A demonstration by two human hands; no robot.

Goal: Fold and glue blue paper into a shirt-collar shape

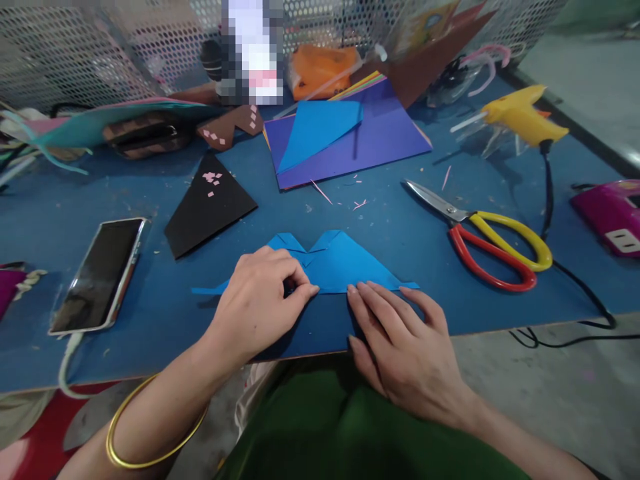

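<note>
A folded blue paper [333, 263] lies flat near the front edge of the table, its top notched in the middle and a thin strip sticking out at each lower end. My left hand [263, 293] is closed over its left half, thumb and forefinger pinched at the lower edge. The curled fingers hide part of that side. On the right, my right hand [400, 333] rests with fingers stretched out, the tips touching the lower edge of the paper and the thumb apart below.
Scissors [463, 215] lie to the right, beyond them a yellow glue gun [525, 117] with its cord. A phone [103, 277] on a cable is at left. Behind are black paper [213, 217] with pink bits, a brown cutout [220, 133], and purple sheets [390, 130] under a blue piece [320, 127].
</note>
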